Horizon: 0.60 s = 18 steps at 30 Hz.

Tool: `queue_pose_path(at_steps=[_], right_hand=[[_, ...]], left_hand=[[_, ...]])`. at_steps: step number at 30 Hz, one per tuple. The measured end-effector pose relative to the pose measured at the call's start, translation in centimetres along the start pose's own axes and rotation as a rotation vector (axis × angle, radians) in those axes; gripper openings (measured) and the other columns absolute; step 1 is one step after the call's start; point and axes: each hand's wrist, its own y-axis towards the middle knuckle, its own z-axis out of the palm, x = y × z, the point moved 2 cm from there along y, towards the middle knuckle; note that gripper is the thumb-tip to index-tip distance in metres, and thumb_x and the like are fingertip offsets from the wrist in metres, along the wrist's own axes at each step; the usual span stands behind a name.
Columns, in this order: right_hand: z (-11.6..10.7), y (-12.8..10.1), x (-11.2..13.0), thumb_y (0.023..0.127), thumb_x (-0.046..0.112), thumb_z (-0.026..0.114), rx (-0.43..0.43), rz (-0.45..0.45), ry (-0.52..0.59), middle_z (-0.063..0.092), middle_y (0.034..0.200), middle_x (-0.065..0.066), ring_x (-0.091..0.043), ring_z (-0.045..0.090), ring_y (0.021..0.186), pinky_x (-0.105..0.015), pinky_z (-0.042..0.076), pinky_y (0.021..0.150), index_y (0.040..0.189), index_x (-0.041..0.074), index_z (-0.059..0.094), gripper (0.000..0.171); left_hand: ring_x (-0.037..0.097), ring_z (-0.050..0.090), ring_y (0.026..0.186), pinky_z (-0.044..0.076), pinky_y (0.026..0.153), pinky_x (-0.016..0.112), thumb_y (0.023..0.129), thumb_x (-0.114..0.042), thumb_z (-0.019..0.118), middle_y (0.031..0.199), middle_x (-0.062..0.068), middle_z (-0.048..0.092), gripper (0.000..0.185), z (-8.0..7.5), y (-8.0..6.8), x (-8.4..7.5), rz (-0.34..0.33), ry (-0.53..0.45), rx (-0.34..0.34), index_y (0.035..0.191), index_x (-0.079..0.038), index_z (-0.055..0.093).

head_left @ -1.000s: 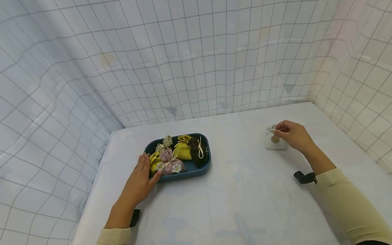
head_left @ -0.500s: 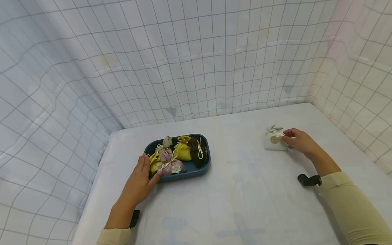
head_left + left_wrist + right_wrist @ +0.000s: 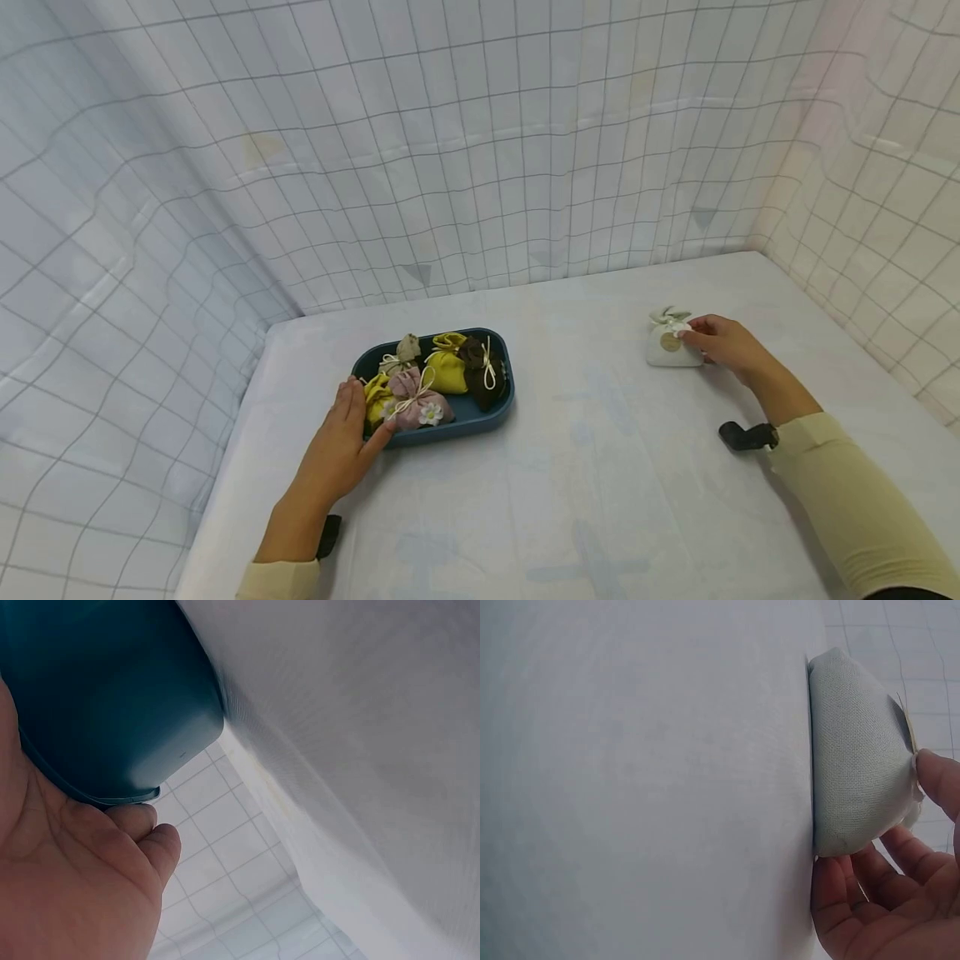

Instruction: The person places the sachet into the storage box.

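A small white pouch (image 3: 670,346) with a round gold label lies on the table at the right. My right hand (image 3: 705,337) holds it from its right side; in the right wrist view the thumb lies on top of the pouch (image 3: 855,765) and the fingers (image 3: 855,889) curl at its edge. A dark blue tray (image 3: 480,412) at the centre-left holds several tied pouches, among them a pink one with a flower (image 3: 416,404), a yellow one (image 3: 448,367) and a dark brown one (image 3: 480,371). My left hand (image 3: 341,442) rests flat against the tray's near-left corner (image 3: 97,697).
The table (image 3: 600,483) is covered in white cloth. Grid-patterned white sheets (image 3: 450,167) wall it in at the back, left and right. Black wrist mounts (image 3: 742,435) sit on both forearms.
My right hand moved from the white pouch's tied top down to its right side and now holds it there. The left hand and the tray stayed put.
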Motion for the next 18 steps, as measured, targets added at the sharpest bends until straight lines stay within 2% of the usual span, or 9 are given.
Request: queue_pose_path(at_steps=[6, 18], right_hand=[[0.3, -0.2, 0.5, 0.101, 0.039, 0.058, -0.019, -0.010, -0.010, 0.049, 0.124, -0.019, -0.024, 0.047, 0.101, -0.026, 0.047, 0.075, 0.134, -0.007, 0.044, 0.058], [0.5, -0.3, 1.5, 0.099, 0.034, 0.063, -0.056, -0.045, -0.035, 0.046, 0.134, -0.023, -0.030, 0.046, 0.108, -0.030, 0.046, 0.076, 0.132, -0.004, 0.047, 0.052]], left_hand=[[0.043, 0.008, 0.149, 0.019, 0.115, 0.060, 0.102, -0.053, 0.047, 0.162, 0.027, 0.008, 0.090, -0.1, 0.0, -0.1, -0.003, 0.000, 0.001, 0.155, 0.009, 0.008], [0.042, 0.007, 0.149, 0.019, 0.115, 0.060, 0.102, -0.053, 0.047, 0.162, 0.027, 0.008, 0.091, 0.0, 0.0, 0.0, -0.007, 0.001, 0.006, 0.155, 0.008, 0.007]])
